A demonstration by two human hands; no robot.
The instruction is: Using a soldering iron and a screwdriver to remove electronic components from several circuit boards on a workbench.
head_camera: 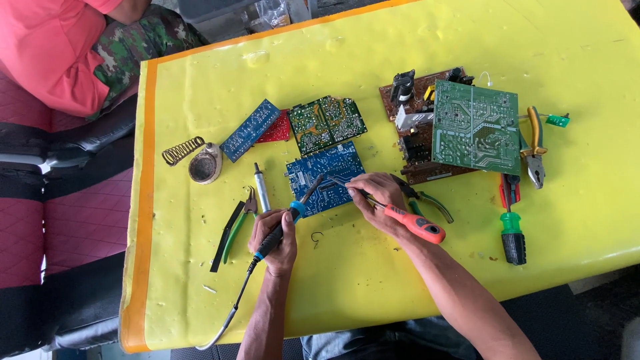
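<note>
Yellow-covered table with an orange edge, strewn with circuit boards and pliers. Near the front middle, flat: blue circuit board, rectangular, pale traces and small parts across its face. Left hand clenched around a black-and-blue soldering iron, tip on the board. Right hand closed on an orange-handled screwdriver, tip on the board.

On the tabletop, a circuit board lies between both hands. Left of it sit side cutters and a coil stand; right, stacked boards, pliers, probably a screwdriver.
</note>
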